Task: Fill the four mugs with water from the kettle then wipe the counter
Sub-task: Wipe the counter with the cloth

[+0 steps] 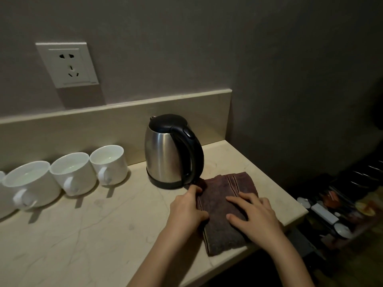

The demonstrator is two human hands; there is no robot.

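A steel kettle with a black lid and handle stands upright on the pale stone counter. Left of it, white mugs stand in a row along the back wall, holding water: one, a second, a third, and a sliver of another at the left frame edge. A folded dark brown cloth lies flat by the counter's right end, just in front of the kettle. My left hand pinches the cloth's left edge. My right hand lies flat on top of it, fingers spread.
A white wall socket sits above the mugs. The counter ends at a wall corner behind the kettle and at a right edge. Below and right of that edge lies a dark tray of small items.
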